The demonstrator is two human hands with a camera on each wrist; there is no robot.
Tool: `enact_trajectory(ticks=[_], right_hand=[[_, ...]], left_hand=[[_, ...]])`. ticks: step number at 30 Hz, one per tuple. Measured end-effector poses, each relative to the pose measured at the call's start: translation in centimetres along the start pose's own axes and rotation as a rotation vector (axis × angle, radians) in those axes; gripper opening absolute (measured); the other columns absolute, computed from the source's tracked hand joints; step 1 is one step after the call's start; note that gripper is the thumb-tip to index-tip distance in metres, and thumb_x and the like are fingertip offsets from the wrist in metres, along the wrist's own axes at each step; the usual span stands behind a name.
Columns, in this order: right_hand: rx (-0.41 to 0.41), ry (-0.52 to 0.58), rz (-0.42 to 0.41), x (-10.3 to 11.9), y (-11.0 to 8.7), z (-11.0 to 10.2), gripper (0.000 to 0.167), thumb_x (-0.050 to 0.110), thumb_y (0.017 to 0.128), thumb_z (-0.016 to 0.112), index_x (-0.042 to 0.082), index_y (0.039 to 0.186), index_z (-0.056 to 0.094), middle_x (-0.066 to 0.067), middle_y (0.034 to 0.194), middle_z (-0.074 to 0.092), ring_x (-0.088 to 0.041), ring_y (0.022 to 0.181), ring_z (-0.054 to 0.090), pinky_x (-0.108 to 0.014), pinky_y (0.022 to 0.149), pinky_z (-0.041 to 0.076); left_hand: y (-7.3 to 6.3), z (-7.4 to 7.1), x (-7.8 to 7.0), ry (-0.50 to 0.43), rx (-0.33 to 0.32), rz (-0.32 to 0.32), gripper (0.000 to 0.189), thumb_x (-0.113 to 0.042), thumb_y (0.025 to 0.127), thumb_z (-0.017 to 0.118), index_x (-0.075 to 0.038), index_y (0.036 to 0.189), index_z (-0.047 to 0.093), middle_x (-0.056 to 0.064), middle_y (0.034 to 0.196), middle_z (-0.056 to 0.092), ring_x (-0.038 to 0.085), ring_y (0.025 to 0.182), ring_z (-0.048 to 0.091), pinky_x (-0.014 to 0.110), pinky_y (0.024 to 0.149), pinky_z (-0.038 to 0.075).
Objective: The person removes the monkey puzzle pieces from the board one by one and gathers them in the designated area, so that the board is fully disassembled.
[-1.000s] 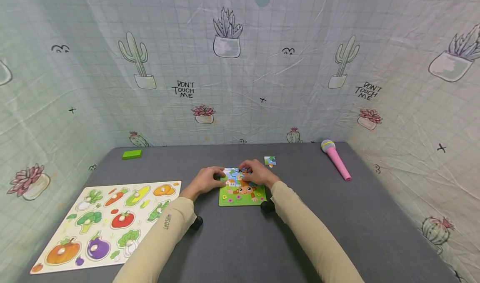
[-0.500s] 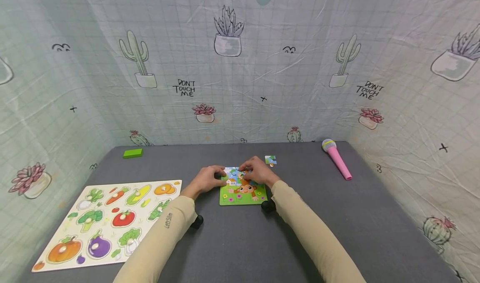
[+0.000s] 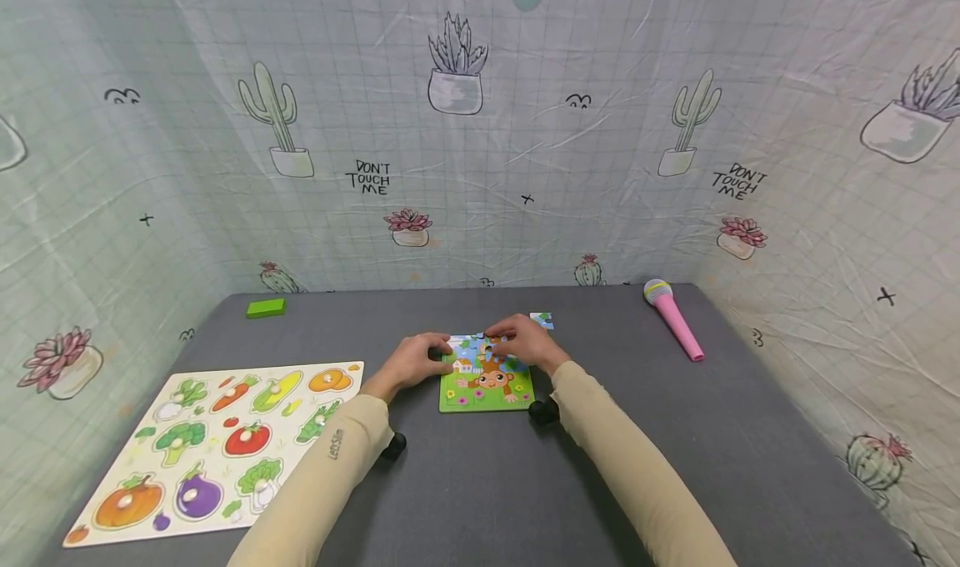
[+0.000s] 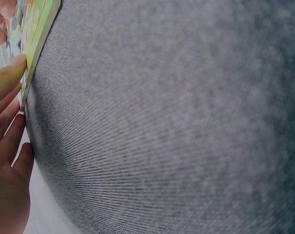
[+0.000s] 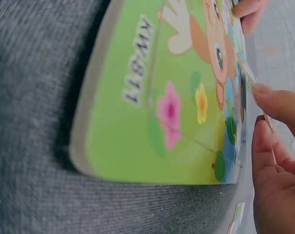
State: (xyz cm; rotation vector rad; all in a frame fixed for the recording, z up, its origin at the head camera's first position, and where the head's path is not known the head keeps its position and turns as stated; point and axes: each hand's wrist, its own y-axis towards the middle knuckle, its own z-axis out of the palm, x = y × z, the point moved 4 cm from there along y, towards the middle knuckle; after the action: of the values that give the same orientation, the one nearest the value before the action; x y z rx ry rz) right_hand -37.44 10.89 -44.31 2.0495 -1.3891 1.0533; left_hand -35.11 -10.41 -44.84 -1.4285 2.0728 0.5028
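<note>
A square monkey jigsaw puzzle (image 3: 483, 403) in a green tray lies at mid-table, with a gap in its upper part. My left hand (image 3: 412, 359) holds the tray's upper left corner, its thumb (image 4: 13, 73) on the edge and other fingers along the side. Over the puzzle's upper right, my right hand (image 3: 527, 342) pinches a thin puzzle piece (image 5: 248, 70) between thumb and fingertips. In the right wrist view the piece stands tilted, its lower end close over the tray. Just beyond this hand lies a loose puzzle piece (image 3: 542, 320), partly hidden by it.
A vegetable knob-puzzle board (image 3: 217, 450) lies at the left. A green block (image 3: 266, 308) sits at the back left, and a pink toy microphone (image 3: 677, 323) at the back right. A printed cloth (image 3: 480, 150) hangs behind and beside the grey table (image 3: 465, 500).
My right hand has shifted slightly right and lifted a puzzle piece, tilting it up from the puzzle. It now covers part of the loose piece. My left hand stays put.
</note>
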Motion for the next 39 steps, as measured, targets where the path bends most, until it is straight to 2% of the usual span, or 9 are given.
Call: enact_trajectory(ticks=[5,9,19,27,34,39], right_hand=[[-0.019,0.102,0.066,-0.5,-0.5,-0.1,0.033,0.007,0.090,0.069,0.009,0.123,0.068,-0.008,0.123,0.064,-0.026,0.109,0.060,-0.040,0.089,0.054],[-0.027,0.164,0.073,-0.9,-0.7,-0.4,0.033,0.004,0.092,0.067,0.008,0.124,0.068,-0.011,0.126,0.062,-0.025,0.107,0.060,-0.037,0.085,0.055],[-0.096,0.213,0.146,-2.7,-1.6,-2.2,0.033,0.012,0.093,0.067,0.011,0.126,0.066,-0.011,0.135,0.055,-0.032,0.122,0.052,-0.044,0.093,0.050],[-0.205,0.245,0.146,-4.8,-2.6,-5.0,0.036,0.006,0.095,0.063,0.006,0.131,0.061,-0.016,0.135,0.056,-0.032,0.120,0.052,-0.046,0.096,0.048],[-0.297,0.274,0.206,-7.4,-3.5,-7.7,0.041,0.007,0.097,0.060,0.006,0.138,0.055,-0.018,0.143,0.048,-0.034,0.129,0.046,-0.047,0.102,0.044],[-0.342,0.340,0.251,-9.0,-3.9,-9.2,0.043,0.002,0.098,0.056,0.003,0.141,0.052,-0.019,0.145,0.045,-0.033,0.128,0.046,-0.044,0.103,0.044]], left_hand=[[-0.1,0.2,0.2,-0.009,0.008,-0.010,0.028,-0.018,0.085,0.077,-0.007,0.110,0.072,0.008,0.141,0.054,0.033,0.135,0.043,0.050,0.111,0.034],[-0.2,0.3,0.3,-0.010,0.012,-0.008,0.028,-0.018,0.086,0.076,-0.007,0.111,0.072,0.009,0.141,0.054,0.033,0.136,0.042,0.050,0.111,0.034],[-0.3,0.3,0.4,-0.011,0.006,0.001,0.028,-0.018,0.086,0.076,-0.008,0.112,0.072,0.008,0.141,0.054,0.032,0.135,0.042,0.049,0.112,0.034],[-0.2,0.2,0.2,-0.018,0.007,0.004,0.029,-0.018,0.085,0.076,-0.008,0.112,0.072,0.008,0.142,0.054,0.033,0.136,0.042,0.049,0.112,0.034],[0.0,0.1,0.1,-0.004,0.005,0.016,0.028,-0.018,0.085,0.076,-0.007,0.111,0.072,0.008,0.142,0.054,0.032,0.135,0.043,0.049,0.111,0.034],[0.0,0.1,0.1,-0.006,0.011,0.012,0.028,-0.018,0.086,0.076,-0.008,0.112,0.072,0.009,0.142,0.053,0.033,0.135,0.042,0.049,0.111,0.034]])
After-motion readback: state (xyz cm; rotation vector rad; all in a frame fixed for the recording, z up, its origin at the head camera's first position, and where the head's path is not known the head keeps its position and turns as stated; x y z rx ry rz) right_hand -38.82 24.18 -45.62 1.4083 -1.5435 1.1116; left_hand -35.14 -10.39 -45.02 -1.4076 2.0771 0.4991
